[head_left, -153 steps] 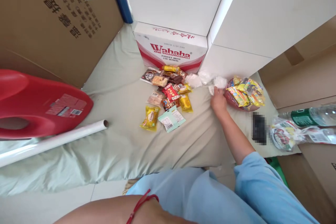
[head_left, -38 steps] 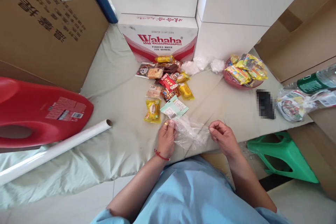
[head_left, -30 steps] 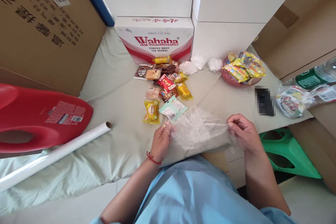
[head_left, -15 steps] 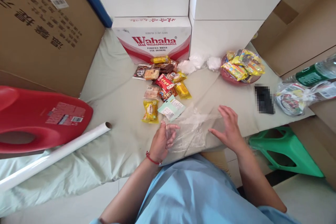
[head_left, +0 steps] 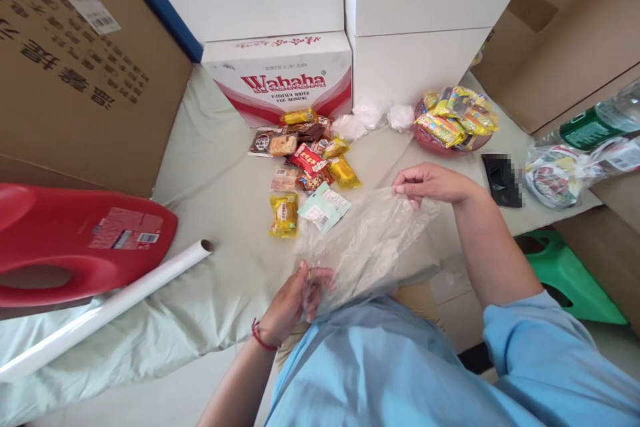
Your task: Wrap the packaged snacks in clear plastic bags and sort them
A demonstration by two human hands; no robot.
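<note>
A clear plastic bag (head_left: 365, 240) is stretched slantwise between my hands, over the table's front edge and against my blue shirt. My right hand (head_left: 425, 184) pinches its upper right part between thumb and fingers. At the lower left, my left hand (head_left: 290, 300) is curled round the bag's other end, its fingers showing through the film. Just beyond the bag lie a pale green packet (head_left: 324, 207) and a yellow-wrapped snack (head_left: 283, 215). Behind them is a loose pile of wrapped snacks, among them a red packet (head_left: 309, 160).
A Wahaha water carton (head_left: 285, 77) stands behind the snacks. To the right are crumpled white plastic (head_left: 350, 127), a red bowl (head_left: 435, 145) of yellow packets and a bottle (head_left: 595, 123). A red jug (head_left: 125, 233) and a white roll (head_left: 110, 310) lie left. A green stool (head_left: 575, 280) is below.
My right hand has gone from spread fingers to a pinch on the bag, moving up and slightly left. My left hand has moved down and left, and the bag is stretched wider.
</note>
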